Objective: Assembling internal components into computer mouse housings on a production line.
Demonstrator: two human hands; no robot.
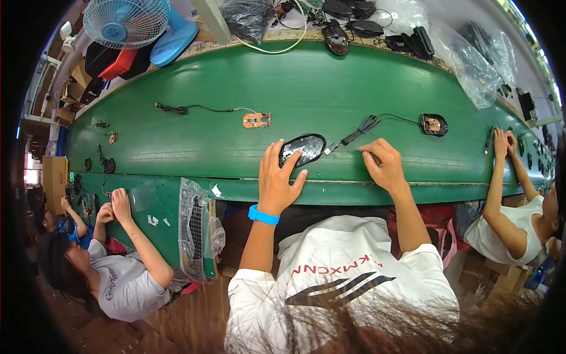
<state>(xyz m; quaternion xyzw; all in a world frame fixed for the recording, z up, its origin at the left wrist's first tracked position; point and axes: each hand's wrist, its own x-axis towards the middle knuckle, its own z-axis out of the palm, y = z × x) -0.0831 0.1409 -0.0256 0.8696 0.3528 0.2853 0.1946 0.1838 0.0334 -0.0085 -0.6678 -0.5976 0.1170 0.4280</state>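
1. Shirt (354,253), white, worn by the person and seen from above along the lower edge
2. Left hand (278,184), banded at the wrist with a blue wristband (263,215); fingers spread apart and laid on the left end and near edge of a black mouse shell (309,146), thumb held clear of the index finger
3. Right hand (386,166), bent, placed to the right of the shell; thumb and index finger brought close together, other fingers curled; whether anything is pinched cannot be told
4. Mouse shell as above, laid on the green work surface (330,76) ahead of the person, between left hand and plug
5. Plug (329,151), pale-tipped, set just beside the shell's right end; joined to a black cable (361,128) tied in a bundle
6. Circuit board (434,124), orange, seated in a second black shell (444,127), reached by the cable at far right of the bundle
7. Second circuit board (256,120), orange, bare, laid farther left with its own black cable (177,109)
8. Co-worker in grey (132,289) at left, co-worker in white (514,231) at right, both seated
9. Dark brown mouse (336,40), clear plastic bag (471,68) and blue fan (125,25), kept along the far edge
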